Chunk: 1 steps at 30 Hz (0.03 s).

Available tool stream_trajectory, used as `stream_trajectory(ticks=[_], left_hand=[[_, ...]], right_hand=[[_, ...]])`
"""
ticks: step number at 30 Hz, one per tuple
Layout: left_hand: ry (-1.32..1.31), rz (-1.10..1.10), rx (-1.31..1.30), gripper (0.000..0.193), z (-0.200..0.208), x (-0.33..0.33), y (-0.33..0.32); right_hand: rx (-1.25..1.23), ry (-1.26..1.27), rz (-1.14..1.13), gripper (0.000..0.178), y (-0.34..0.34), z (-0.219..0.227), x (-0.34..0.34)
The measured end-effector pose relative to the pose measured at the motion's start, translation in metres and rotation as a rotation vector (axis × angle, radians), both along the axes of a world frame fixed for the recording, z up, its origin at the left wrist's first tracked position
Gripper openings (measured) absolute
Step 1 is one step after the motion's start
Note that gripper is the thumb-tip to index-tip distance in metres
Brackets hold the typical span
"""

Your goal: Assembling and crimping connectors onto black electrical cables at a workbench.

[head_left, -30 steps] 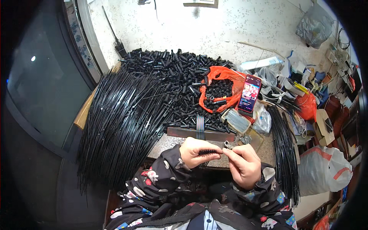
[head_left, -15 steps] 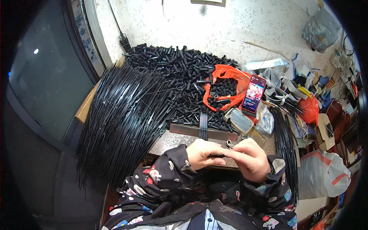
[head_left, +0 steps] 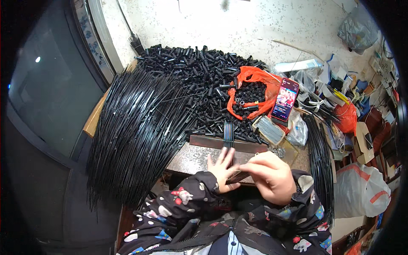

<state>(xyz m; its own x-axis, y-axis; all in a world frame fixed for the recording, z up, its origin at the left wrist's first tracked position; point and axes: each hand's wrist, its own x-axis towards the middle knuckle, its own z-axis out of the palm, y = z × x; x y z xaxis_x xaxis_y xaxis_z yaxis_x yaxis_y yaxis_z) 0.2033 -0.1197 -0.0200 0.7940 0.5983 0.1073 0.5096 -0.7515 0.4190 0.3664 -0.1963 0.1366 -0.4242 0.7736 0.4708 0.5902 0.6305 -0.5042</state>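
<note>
My left hand (head_left: 223,171) lies with its fingers spread over the near ends of a row of thin dark rods (head_left: 228,131). These rods lie side by side and cross a low metal bar (head_left: 202,141) at the table's front. Close beside it, my right hand (head_left: 274,177) is closed, thumb and fingertips pressed together near the left thumb. What it pinches, if anything, is too small to make out. Behind the bar is a large heap of short black tubes (head_left: 191,70). A thick spread of long black rods (head_left: 136,136) covers the left side.
An open red plastic bag (head_left: 233,109) holds small dark parts. Beside it a lit phone (head_left: 284,100) leans upright. A clear box (head_left: 268,129) of thin pale sticks and small silvery parts (head_left: 278,151) lie nearer. More black rods (head_left: 321,165) run along the right edge, by a white bag (head_left: 361,191).
My left hand has gone from a closed grip to spread fingers, reaching toward the row of rods. My right hand stays pinched close by. The view has shifted slightly.
</note>
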Motion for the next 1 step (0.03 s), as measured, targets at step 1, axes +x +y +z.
stream_trajectory(ticks=[1], left_hand=[[0.271,0.077,0.081,0.072,0.0114,-0.0007,-0.0011]], right_hand=[[-0.108,0.071,-0.063,0.038,-0.0013,-0.0032,0.0019]])
